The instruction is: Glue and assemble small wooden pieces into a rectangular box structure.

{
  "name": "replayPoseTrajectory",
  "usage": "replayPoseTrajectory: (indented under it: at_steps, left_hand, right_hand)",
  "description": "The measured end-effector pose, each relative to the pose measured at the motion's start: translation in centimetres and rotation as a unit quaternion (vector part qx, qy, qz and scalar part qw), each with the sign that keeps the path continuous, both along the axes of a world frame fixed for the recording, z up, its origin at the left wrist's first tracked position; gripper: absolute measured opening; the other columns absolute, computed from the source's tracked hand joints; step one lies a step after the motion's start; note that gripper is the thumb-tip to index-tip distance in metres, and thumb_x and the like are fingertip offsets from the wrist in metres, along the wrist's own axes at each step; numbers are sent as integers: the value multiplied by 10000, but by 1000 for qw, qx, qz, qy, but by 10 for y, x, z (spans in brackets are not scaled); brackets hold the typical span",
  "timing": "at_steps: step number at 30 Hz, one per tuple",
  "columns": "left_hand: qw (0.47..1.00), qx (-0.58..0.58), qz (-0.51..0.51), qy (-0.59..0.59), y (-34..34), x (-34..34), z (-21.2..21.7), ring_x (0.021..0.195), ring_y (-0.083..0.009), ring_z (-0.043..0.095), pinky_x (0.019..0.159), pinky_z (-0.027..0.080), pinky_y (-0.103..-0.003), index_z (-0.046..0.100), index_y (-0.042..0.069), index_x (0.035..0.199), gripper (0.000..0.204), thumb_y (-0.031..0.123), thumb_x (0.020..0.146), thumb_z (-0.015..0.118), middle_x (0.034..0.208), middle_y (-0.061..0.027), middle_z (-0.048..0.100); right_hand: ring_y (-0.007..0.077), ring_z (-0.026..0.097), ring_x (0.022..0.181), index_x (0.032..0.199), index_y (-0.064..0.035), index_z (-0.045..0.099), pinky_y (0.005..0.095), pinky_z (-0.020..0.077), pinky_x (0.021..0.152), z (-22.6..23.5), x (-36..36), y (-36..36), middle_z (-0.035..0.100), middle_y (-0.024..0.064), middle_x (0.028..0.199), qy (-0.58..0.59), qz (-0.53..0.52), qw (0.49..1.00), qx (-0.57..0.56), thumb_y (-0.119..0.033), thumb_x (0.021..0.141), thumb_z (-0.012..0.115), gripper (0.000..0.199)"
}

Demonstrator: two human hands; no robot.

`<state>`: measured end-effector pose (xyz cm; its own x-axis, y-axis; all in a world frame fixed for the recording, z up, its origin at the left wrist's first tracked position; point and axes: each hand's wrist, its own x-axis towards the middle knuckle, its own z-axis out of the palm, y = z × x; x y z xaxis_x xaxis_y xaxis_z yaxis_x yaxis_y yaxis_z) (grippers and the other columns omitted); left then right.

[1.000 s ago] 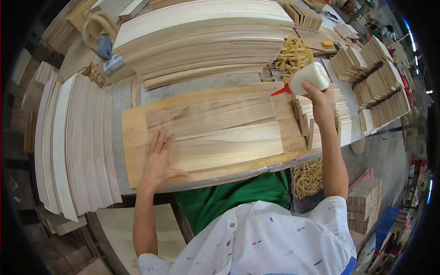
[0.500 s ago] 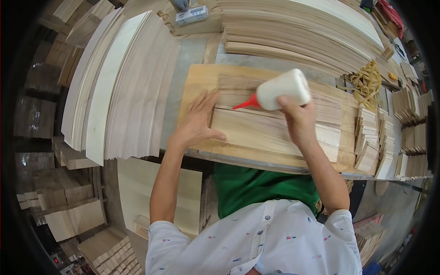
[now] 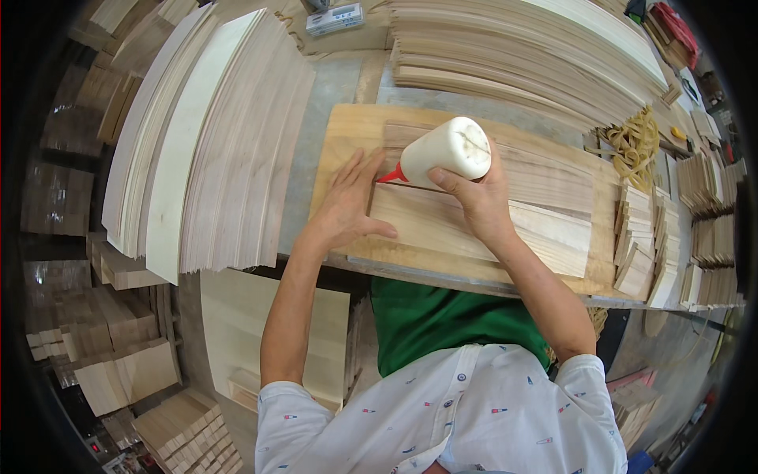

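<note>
My right hand (image 3: 476, 199) grips a white squeeze bottle (image 3: 442, 152) with a red nozzle, tipped so the nozzle points left at the end of a thin wooden slat (image 3: 474, 229). My left hand (image 3: 347, 204) lies flat, fingers spread, on the left part of the wide wooden board (image 3: 339, 138) beside the slats' left ends. Several slats lie side by side on that board, running left to right.
A large stack of long thin veneer strips (image 3: 213, 142) lies to the left, another stack (image 3: 521, 55) at the back. A bundle of yellow rubber bands (image 3: 632, 142) sits at the right, near small stacks of short wood pieces (image 3: 643, 245). More wood blocks (image 3: 118, 363) are piled below left.
The view has swung left across the bench. My right hand brought the bottle from the right end of the board to the slats' left end; my left hand stays flat on the board.
</note>
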<state>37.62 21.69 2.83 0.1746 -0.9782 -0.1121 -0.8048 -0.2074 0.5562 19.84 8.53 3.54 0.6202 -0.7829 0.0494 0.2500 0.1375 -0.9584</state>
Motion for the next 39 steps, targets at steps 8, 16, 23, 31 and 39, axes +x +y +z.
replayPoseTrajectory:
  at_steps: [8, 16, 23, 31, 39]
  left_hand:
    - [1000, 0, 16, 22, 1, -7, -1, 1438, -339, 169, 1174, 175, -426, 289, 45, 1459, 1112, 334, 543, 849, 1499, -171, 324]
    - [1000, -3, -15, -4, -3, -7, 6, 1435, -336, 191, 1170, 199, -431, 353, 34, 1430, 1078, 274, 504, 851, 1510, -152, 318]
    - [999, 43, 15, -18, -10, -17, 18, 1441, -324, 183, 1180, 190, -408, 327, 14, 1440, 1110, 215, 483, 853, 1530, -169, 273]
    - [991, 28, -36, -125, -20, -30, 24, 1431, -376, 177, 1169, 191, -443, 331, 21, 1443, 1166, 337, 463, 878, 1531, -180, 262]
    - [973, 21, -195, -121, -57, -112, 21, 1422, -383, 201, 1146, 219, -473, 370, 36, 1428, 1153, 438, 459, 848, 1527, -190, 265]
  right_hand:
    - [171, 576, 1067, 1271, -19, 450, 319, 486, 912, 16, -81, -31, 599, 77, 1146, 64, -30, 997, -10, -35, 736, 786, 632]
    - [183, 566, 1100, 1297, -18, 445, 334, 462, 952, 19, -221, -69, 593, 77, 1180, 82, -159, 984, -19, 31, 722, 752, 654]
    - [174, 573, 1070, 1296, -2, 466, 319, 453, 939, 32, -285, -88, 598, 75, 1149, 122, -207, 970, -42, -65, 747, 771, 631]
    - [192, 620, 1019, 1248, 18, 506, 342, 512, 872, 40, -302, -83, 620, 98, 1110, 42, -282, 958, 1, -116, 799, 734, 521]
    - [239, 642, 997, 1189, 14, 484, 371, 601, 782, 17, -263, -88, 598, 131, 1103, -114, -422, 898, 47, -91, 846, 699, 419]
